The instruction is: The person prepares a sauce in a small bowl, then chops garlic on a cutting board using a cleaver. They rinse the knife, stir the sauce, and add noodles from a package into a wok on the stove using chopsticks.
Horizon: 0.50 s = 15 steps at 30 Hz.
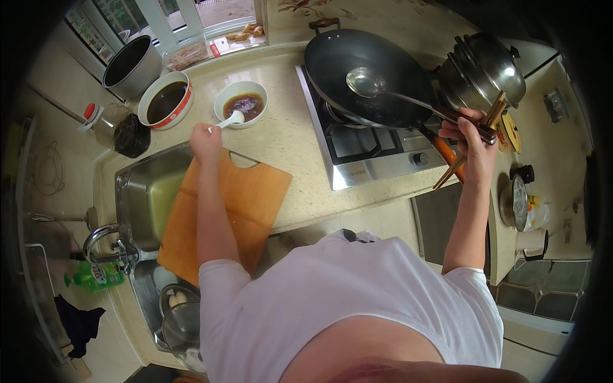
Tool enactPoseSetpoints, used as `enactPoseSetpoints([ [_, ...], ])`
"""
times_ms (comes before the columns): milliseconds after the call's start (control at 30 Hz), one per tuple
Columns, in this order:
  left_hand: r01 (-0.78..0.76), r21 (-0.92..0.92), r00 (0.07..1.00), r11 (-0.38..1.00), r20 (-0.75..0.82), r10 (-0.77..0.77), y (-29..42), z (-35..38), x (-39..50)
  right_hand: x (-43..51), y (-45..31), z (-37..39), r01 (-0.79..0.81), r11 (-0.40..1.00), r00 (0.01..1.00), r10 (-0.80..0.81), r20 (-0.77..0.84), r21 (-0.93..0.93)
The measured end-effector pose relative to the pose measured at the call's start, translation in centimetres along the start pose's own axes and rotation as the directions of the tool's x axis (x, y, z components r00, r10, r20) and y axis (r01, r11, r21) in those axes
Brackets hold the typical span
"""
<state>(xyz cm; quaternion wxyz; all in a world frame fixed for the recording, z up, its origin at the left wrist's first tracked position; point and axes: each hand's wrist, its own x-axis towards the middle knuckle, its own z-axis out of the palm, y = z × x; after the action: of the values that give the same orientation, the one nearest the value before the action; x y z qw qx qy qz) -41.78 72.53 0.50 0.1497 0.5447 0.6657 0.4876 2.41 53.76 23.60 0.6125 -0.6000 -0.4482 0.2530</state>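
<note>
My left hand (207, 141) grips the handle of a white spoon (235, 118), whose bowl rests in a white bowl (262, 98) of brown liquid on the counter. On the right, my right hand (471, 139) holds a metal ladle (366, 82) by its dark handle, together with wooden chopsticks (497, 109). The ladle's head is over the inside of a black wok (330, 52), which sits tilted on the gas hob (357, 175). The wok's orange handle (444, 152) passes just beside and below my right hand.
A wooden cutting board (258, 191) lies partly across the steel sink (131, 191). At the back left stand a bowl of dark liquid (184, 107), a deep pot (155, 62) and a jar (107, 127). A steel steamer pot (503, 72) stands right of the wok.
</note>
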Motion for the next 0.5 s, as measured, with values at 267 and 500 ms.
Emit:
enactPoseSetpoints([
  [267,0.074,-0.046,0.996,0.996,-0.036,-0.076,-1.4,0.8,0.8,0.5,-2.7,3.2,0.042,0.999,0.998,-0.043,0.047,0.031],
  [500,0.09,-0.055,0.996,0.994,-0.022,-0.091,-0.3,0.2,0.8,0.6,-3.3,9.1,0.01,0.99,0.984,-0.035,0.173,0.143],
])
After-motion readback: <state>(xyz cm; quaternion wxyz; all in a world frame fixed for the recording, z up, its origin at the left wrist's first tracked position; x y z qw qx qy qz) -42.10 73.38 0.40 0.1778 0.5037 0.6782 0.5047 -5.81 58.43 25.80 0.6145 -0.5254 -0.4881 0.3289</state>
